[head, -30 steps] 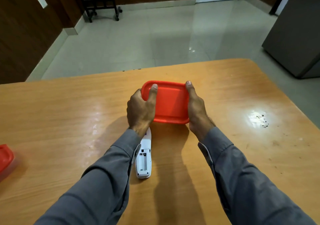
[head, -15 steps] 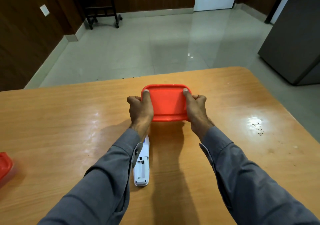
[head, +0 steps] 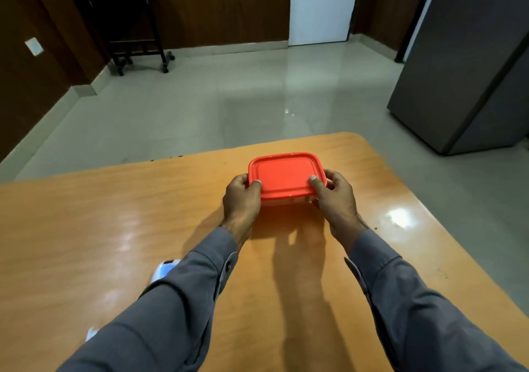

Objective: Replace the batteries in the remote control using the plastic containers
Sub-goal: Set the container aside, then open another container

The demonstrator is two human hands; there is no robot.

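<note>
- A dark wooden trolley (head: 126, 25) on castors stands at the upper left of the frame, against the brown panelled wall.
- Low on the left, the white remote control (head: 164, 270) lies on the wooden table (head: 86, 228); most of it is hidden under the grey left sleeve (head: 171, 308), with only a white-and-blue end and a small sliver further down showing.
- Just left of centre, the left hand (head: 242, 199) grips the near left corner of the plastic container (head: 287, 177), thumb on the red lid and fingers curled round the side.
- The container sits in the middle of the frame, toward the far edge of the table; whether it rests on the wood or is lifted a little I cannot tell. Its lid is closed on top, and a clear base shows just under the near rim.
- Just right of centre, the right hand (head: 336, 199) clamps the near right corner likewise, thumb on the lid, fingers wrapped round the side.
- At the far right stands a tall grey cabinet (head: 469, 62), with a white door (head: 322, 5) in the upper middle.
</note>
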